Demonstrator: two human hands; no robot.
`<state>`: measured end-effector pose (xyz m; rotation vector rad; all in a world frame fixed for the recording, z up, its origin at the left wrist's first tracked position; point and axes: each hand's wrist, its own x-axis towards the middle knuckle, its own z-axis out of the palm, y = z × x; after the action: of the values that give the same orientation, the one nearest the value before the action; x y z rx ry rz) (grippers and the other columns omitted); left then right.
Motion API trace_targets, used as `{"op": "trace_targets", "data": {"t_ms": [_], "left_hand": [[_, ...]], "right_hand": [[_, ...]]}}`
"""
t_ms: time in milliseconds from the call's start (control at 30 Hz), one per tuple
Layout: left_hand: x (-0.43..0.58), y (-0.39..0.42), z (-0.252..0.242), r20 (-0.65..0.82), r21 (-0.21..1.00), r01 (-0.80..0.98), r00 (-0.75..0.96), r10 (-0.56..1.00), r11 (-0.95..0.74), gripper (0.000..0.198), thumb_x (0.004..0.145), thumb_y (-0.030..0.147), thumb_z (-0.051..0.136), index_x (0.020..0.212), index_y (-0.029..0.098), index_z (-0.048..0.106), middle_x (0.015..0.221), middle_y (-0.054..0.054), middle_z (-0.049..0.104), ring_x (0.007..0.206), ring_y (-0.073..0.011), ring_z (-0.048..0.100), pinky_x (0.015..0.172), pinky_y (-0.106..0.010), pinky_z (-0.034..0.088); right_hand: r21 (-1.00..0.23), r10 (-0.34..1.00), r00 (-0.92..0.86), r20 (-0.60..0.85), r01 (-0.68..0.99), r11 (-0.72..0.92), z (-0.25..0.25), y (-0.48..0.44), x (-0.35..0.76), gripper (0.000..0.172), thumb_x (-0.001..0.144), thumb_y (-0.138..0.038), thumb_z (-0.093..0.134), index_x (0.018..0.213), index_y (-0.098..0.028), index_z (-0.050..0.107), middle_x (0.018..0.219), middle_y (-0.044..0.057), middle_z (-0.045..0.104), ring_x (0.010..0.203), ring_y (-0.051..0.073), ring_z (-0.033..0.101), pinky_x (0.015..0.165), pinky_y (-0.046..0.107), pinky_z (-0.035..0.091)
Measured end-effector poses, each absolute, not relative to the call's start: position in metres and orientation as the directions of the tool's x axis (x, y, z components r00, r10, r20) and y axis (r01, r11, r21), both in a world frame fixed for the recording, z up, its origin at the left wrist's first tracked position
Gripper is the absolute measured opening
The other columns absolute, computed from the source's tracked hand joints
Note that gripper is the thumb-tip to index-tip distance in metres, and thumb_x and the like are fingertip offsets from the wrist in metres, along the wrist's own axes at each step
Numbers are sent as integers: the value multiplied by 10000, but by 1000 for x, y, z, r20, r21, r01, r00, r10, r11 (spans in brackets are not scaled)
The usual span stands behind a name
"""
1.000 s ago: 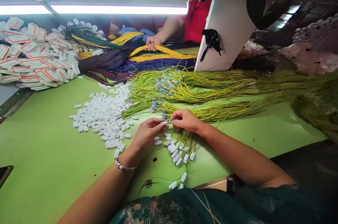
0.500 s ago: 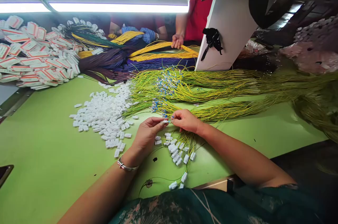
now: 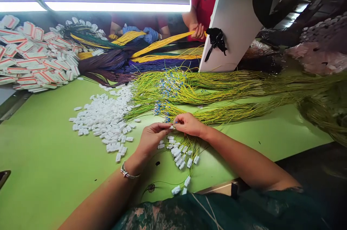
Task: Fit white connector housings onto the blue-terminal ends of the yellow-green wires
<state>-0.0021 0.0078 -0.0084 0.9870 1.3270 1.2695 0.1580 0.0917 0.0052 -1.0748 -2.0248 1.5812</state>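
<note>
Between the fingertips of my left hand [image 3: 152, 136] is a small white connector housing [image 3: 171, 127], pinched at its left side. My right hand [image 3: 189, 124] closes thumb and finger on a yellow-green wire whose end meets the housing; my fingers hide most of that wire. Just below my hands lie several wires with white connector housings [image 3: 178, 154] on their ends. Beyond them, bundles of yellow-green wires [image 3: 230, 112] stretch to the right, with blue and silver terminals [image 3: 169, 85] at their left ends. Left of these is a heap of loose white housings [image 3: 104, 114].
White labelled connectors [image 3: 32, 56] are piled at the far left, joined to dark wire bundles [image 3: 105, 62]. Across the table a co-worker's hand [image 3: 197, 31] grips yellow wires [image 3: 162, 43], near blue-gloved hands [image 3: 150, 35]. A white panel [image 3: 230, 16] stands at the back under a lamp [image 3: 116, 7].
My hands have drawn closer together at the white housing, and the blue terminal between them no longer shows. Across the table, the co-worker's hand has lifted the yellow wires up and to the right.
</note>
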Motion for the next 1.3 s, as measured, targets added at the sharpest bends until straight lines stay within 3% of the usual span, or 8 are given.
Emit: {"op": "trace_targets", "data": {"t_ms": [167, 333, 433, 567, 833, 1033, 1167, 1300], "left_hand": [[-1, -11, -11, 217, 885, 392, 130, 968, -251, 175, 736, 126, 592, 798, 209, 733, 892, -60, 737, 844, -198, 680, 818, -347, 539], [10, -20, -5, 375, 693, 483, 391, 840, -534, 270, 789, 69, 499, 898, 195, 712, 986, -93, 712, 943, -192, 650, 816, -321, 532], [-11, -13, 6, 374, 682, 553, 297, 878, -478, 255, 787, 82, 507, 887, 203, 708, 943, -74, 714, 866, -176, 656, 773, -295, 527], [-71, 7, 15, 418, 572, 807, -131, 899, -149, 229, 757, 116, 533, 837, 221, 720, 846, -65, 706, 809, -219, 624, 782, -351, 482], [-112, 26, -8, 345, 398, 902, 20, 938, -166, 225, 799, 195, 509, 782, 207, 733, 830, -110, 691, 843, -256, 559, 799, -393, 424], [-81, 16, 11, 451, 672, 726, -247, 858, -145, 186, 822, 274, 549, 878, 195, 708, 878, -83, 666, 861, -220, 577, 821, -350, 435], [-43, 14, 13, 45, 983, 185, -280, 959, 8, 270, 770, 350, 646, 965, 168, 687, 757, -50, 672, 680, -163, 601, 640, -275, 472], [-21, 18, 5, -204, 961, -216, -138, 969, 172, 353, 651, 317, 774, 953, 157, 684, 706, -36, 678, 640, -135, 612, 591, -228, 468]], "right_hand": [[-867, 766, -643, -9, 387, 315, 0, 94, 158, 57, 732, -139, 576, 699, -133, 622, 640, -13, 588, 593, 83, 486, 581, 203, 389], [-591, 736, -669, 103, 554, 586, -2, 87, 148, 87, 755, -117, 562, 701, -148, 621, 715, 28, 598, 704, 127, 499, 666, 240, 372], [-556, 752, -651, 100, 591, 585, -1, 84, 145, 37, 779, -159, 580, 800, -151, 611, 748, 29, 594, 696, 129, 489, 651, 238, 363], [-516, 727, -680, 92, 592, 619, -3, 85, 146, 65, 807, -168, 567, 836, -156, 624, 785, 50, 599, 726, 147, 506, 671, 254, 371], [-560, 691, -684, 235, 486, 671, -10, 84, 149, 117, 830, -141, 544, 761, -149, 638, 818, 65, 589, 774, 149, 536, 723, 258, 420], [-670, 716, -637, 285, 402, 624, -10, 89, 152, 101, 820, -153, 548, 753, -148, 624, 780, 45, 608, 755, 133, 536, 727, 249, 415], [-801, 804, -552, 223, 366, 474, -7, 89, 152, 73, 775, -169, 573, 720, -145, 614, 695, 10, 599, 649, 106, 504, 640, 225, 398], [-883, 843, -514, 158, 308, 354, -5, 87, 152, 76, 758, -202, 573, 725, -145, 611, 675, -3, 586, 618, 95, 481, 586, 208, 379]]}}
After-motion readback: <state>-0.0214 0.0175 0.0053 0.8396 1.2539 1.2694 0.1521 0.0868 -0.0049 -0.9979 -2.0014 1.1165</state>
